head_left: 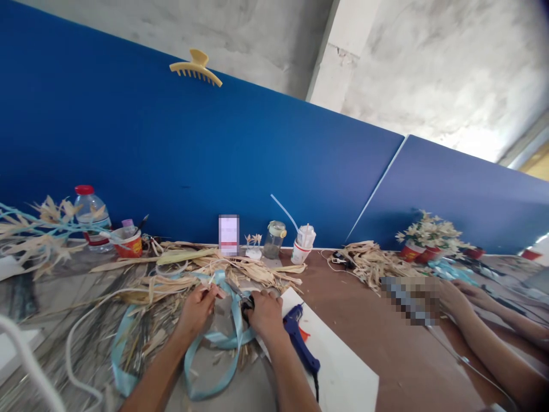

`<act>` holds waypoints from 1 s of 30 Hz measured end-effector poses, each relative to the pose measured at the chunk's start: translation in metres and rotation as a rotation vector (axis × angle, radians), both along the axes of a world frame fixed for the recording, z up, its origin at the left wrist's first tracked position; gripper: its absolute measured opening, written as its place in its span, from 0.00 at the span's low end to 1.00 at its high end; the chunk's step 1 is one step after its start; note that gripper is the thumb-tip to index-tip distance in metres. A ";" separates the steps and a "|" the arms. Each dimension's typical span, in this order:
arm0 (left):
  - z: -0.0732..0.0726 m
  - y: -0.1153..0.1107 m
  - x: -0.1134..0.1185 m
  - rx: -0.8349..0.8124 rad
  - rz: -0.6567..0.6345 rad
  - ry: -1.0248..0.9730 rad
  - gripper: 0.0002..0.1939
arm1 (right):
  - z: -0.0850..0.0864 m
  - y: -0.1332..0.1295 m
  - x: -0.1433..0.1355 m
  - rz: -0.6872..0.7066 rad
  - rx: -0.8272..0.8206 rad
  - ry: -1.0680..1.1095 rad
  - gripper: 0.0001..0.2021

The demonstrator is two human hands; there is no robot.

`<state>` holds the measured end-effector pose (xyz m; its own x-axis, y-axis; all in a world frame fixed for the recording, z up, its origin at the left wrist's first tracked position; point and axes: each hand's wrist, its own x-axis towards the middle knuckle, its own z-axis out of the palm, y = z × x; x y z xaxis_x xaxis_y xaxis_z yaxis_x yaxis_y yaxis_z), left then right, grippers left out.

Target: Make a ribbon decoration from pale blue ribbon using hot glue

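Observation:
My left hand is closed in a pinch, with a small pale piece at its fingertips that I cannot make out clearly. Just beyond those fingertips runs a light blue ribbon, which loops down the table between my forearms. Scissors are held in my right hand, the blades pointing toward the ribbon and my left fingers. Whether the blades touch the ribbon I cannot tell. Dry corn husks lie behind both hands. Right of my right forearm, a blue glue gun rests on a white board.
Along the blue partition stand a bottle, a red cup, a phone, a jar and a white cup. White cables cross the left side. At right are a co-worker's arms and potted dried flowers.

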<state>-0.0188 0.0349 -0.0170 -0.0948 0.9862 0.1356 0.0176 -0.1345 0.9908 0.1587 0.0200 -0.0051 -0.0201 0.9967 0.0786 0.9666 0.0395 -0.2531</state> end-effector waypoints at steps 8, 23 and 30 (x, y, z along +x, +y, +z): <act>-0.005 0.001 0.001 0.008 0.047 -0.059 0.23 | -0.010 0.012 0.007 -0.073 -0.007 0.433 0.14; 0.010 -0.004 0.003 -0.019 0.055 -0.167 0.22 | 0.006 0.005 0.008 0.229 -0.295 1.571 0.23; 0.006 0.000 0.001 0.008 0.025 -0.182 0.22 | 0.004 0.006 -0.010 0.207 -0.188 1.473 0.19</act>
<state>-0.0182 0.0345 -0.0110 -0.1430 0.9821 0.1222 -0.1580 -0.1446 0.9768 0.1484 0.0263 -0.0007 -0.1769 0.9838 0.0280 -0.1709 -0.0027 -0.9853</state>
